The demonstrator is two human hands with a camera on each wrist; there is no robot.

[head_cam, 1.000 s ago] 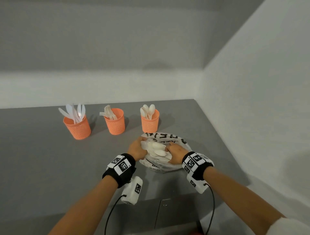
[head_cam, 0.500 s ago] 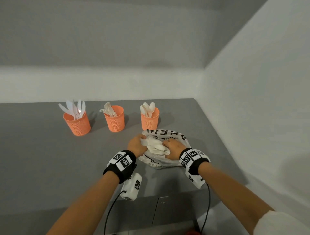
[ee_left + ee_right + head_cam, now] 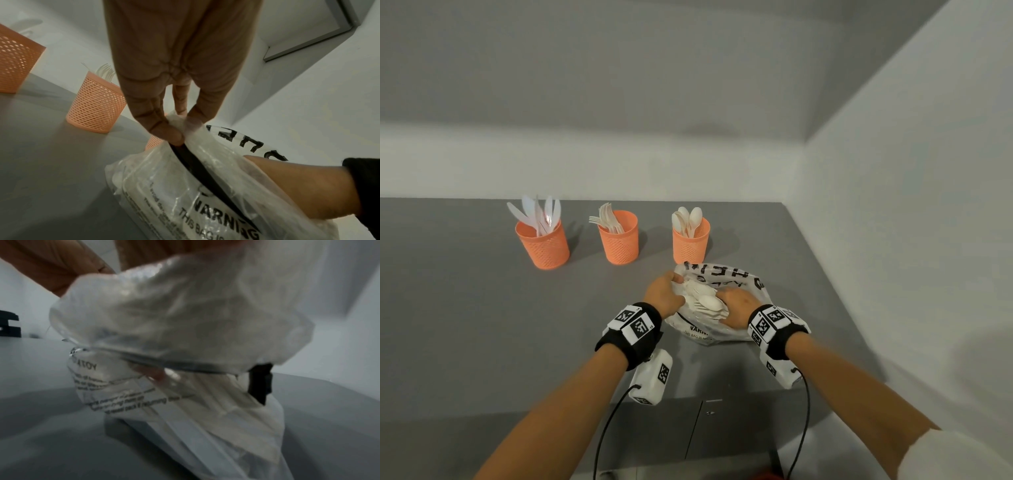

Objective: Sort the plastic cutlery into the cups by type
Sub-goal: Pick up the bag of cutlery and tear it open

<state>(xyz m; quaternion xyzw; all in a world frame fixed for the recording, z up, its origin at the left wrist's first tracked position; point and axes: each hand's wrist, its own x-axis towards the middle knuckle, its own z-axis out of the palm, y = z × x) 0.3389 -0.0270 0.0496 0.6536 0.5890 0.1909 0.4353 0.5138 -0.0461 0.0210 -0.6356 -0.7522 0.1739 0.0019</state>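
— What do the hands hold?
— The left hand [image 3: 164,104] pinches the crinkly clear bag [image 3: 736,284]. The right hand [image 3: 738,305] grips smooth white spoons [image 3: 705,301] inside it.
— And the cups?
— Three holey orange cups [image 3: 618,241] stand on the grey worktop [image 3: 465,308].

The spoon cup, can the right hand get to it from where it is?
Probably yes. The spoon cup stands just beyond the bag, nothing between, but the right hand is busy in that bag.
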